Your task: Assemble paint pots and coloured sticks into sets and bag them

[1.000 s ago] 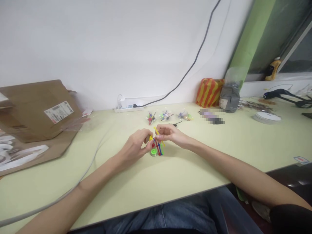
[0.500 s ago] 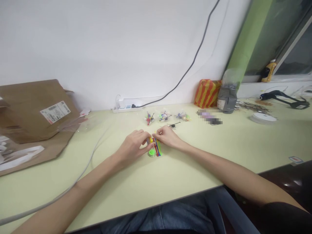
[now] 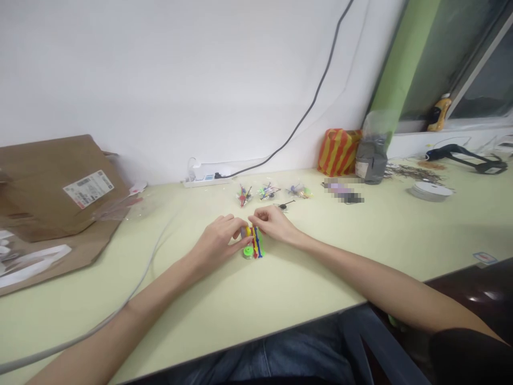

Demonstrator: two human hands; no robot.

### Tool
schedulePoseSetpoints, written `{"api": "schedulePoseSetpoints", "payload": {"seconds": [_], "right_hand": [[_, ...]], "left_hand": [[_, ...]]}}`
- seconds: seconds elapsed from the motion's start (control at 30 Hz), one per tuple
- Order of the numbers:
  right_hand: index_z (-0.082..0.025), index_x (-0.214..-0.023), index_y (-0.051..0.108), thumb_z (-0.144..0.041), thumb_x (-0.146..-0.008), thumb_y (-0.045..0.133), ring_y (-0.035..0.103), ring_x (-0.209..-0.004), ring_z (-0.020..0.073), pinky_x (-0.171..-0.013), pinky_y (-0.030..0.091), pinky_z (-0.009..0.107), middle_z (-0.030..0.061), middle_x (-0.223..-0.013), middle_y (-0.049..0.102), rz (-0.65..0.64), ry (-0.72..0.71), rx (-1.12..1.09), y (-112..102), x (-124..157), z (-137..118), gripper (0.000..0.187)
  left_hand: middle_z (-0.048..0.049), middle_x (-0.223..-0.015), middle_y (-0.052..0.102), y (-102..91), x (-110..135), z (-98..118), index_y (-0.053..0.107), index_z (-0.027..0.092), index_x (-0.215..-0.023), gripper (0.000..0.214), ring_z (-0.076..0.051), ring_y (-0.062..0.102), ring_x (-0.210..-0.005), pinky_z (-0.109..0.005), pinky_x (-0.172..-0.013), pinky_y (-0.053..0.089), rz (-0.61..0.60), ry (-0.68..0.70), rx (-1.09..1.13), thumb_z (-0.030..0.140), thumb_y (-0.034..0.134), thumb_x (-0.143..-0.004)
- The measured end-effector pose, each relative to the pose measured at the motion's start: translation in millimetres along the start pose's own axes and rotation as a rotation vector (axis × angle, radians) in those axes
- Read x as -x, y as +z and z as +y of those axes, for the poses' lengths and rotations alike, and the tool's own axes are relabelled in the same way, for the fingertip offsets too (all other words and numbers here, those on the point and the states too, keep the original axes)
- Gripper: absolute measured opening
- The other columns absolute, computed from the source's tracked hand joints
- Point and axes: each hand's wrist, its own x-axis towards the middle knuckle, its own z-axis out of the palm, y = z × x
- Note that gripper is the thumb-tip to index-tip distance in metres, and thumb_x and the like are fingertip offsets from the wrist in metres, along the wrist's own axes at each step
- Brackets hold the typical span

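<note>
A small bundle of coloured plastic parts lies on the table between my hands: red, yellow and blue sticks (image 3: 257, 245) side by side and a round bright green piece (image 3: 248, 251). Clear film seems to surround them, though its edges are hard to make out. My left hand (image 3: 219, 236) closes thumb and fingers on the left side of this bundle, over a yellow part. At its upper end my right hand (image 3: 274, 221) pinches thumb and forefinger together; whatever sits between those fingertips is too small to tell.
Behind my hands lie several small clear packets (image 3: 267, 190) of coloured parts and a black stick-like piece (image 3: 284, 206). A brown paper bag (image 3: 52, 187) stands left, near a grey cable (image 3: 150, 262). A power strip (image 3: 204, 180), striped bag (image 3: 339, 152) and white spool (image 3: 430, 191) sit farther back.
The sticks have shifted slightly and spread apart, showing more of the yellow and blue ones. My right fingertips have moved a little up and left; my left hand stays on the bundle.
</note>
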Motion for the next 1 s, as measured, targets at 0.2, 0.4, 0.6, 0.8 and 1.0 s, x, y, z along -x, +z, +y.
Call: {"api": "schedulePoseSetpoints", "payload": {"seconds": [0.2, 0.4, 0.6, 0.8, 1.0], "right_hand": [[-0.016, -0.091, 0.064, -0.049, -0.085, 0.068, 0.062, -0.066, 0.0134, -0.051, 0.043, 0.021, 0.0020, -0.074, 0.066, -0.113, -0.059, -0.414, -3.7, 6.7, -8.7, 0.033], [-0.015, -0.094, 0.068, -0.040, -0.080, 0.075, 0.064, -0.075, 0.0137, -0.060, 0.048, 0.023, 0.0056, -0.089, 0.070, -0.099, -0.053, -0.433, -3.3, 6.2, -6.4, 0.029], [-0.014, -0.090, 0.071, -0.041, -0.081, 0.075, 0.063, -0.075, 0.0138, -0.062, 0.048, 0.024, 0.0058, -0.088, 0.070, -0.133, -0.032, -0.400, -5.9, 6.6, -5.9, 0.029], [-0.016, -0.091, 0.071, -0.032, -0.088, 0.068, 0.063, -0.080, 0.0145, -0.069, 0.047, 0.025, 0.0041, -0.089, 0.071, -0.092, -0.110, -0.191, -11.3, 5.4, -7.4, 0.017], [-0.016, -0.091, 0.069, -0.006, -0.091, 0.054, 0.060, -0.090, 0.0177, -0.072, 0.037, 0.026, 0.0083, -0.097, 0.069, -0.123, -0.216, 0.647, -41.2, 0.3, 6.1, 0.018]], "left_hand": [[-0.0009, -0.082, 0.067, -1.3, 1.1, 0.6, 0.061, 0.022, -0.101, 0.022, -0.019, 0.056, -0.073, -0.032, -0.071, 0.041, 0.016, -0.129, -0.013, 0.043, 0.058, -0.096], [-0.0005, -0.083, 0.071, -5.0, 1.4, 3.2, 0.060, 0.022, -0.096, 0.024, -0.019, 0.059, -0.073, -0.031, -0.070, 0.043, 0.094, -0.159, 0.004, 0.045, 0.065, -0.092], [-0.0004, -0.097, 0.073, -5.0, 1.8, 6.7, 0.057, 0.023, -0.101, 0.019, -0.021, 0.063, -0.084, -0.033, -0.077, 0.046, 0.029, -0.192, 0.098, 0.040, 0.064, -0.094], [-0.0030, -0.106, 0.073, -6.1, -1.8, 7.6, 0.056, 0.024, -0.111, 0.030, -0.024, 0.065, -0.094, -0.037, -0.084, 0.047, 0.000, -0.177, 0.100, 0.046, 0.065, -0.092], [-0.0049, -0.105, 0.068, -3.5, -2.6, 4.2, 0.044, 0.024, -0.135, 0.036, -0.023, 0.064, -0.095, -0.039, -0.087, 0.047, -0.065, -0.255, 0.072, 0.041, 0.035, -0.104]]}}
